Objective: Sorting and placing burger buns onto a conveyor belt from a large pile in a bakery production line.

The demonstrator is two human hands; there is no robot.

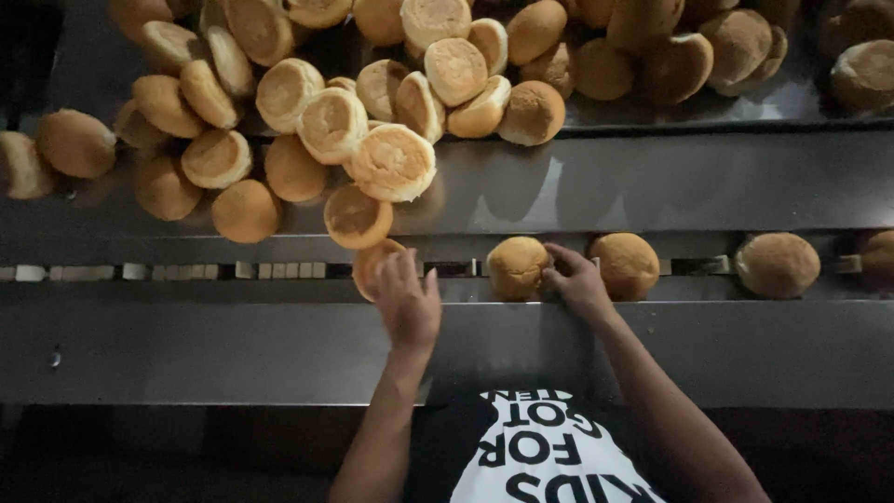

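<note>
Fig.: head-cam view looking down on two bare forearms reaching fwd over a steel conveyor frame (708,354).

L hand (408,303): arm is extending straight fwd from the lower centre, wrist nearly straight, back of hand facing up. Fingers (402,270) are spreading loosely and lying over the near edge of a tilted bun (374,264), which is sitting in the narrow conveyor channel (168,271) directly ahead of the fingertips. Hand is touching the bun, palm down, not closing round it; a full grasp can't be confirmed.

R hand (575,281): forearm is angling in from the lower right, wrist bending inward twd the L. Fingers are curling and pressing against the right flank of a round bun (517,266) just L of the hand; thumb side is hidden, so whether it is gripping or only nudging can't be told. A second round bun (625,265) is sitting just R of the hand, touching or nearly touching the knuckles. Hand is thus lying betw. the two buns.

Further R along the same channel, well apart from the R hand, another bun (777,265) is resting crust up.

Beyond both hands, across a sloping steel plate (652,182), a loose heap of buns (391,102) is piling up, some crust up, some pale underside showing; its nearest members are spilling down twd the L hand.

Below the forearms, a dark shirt w/ white lettering (549,456) is showing.
</note>
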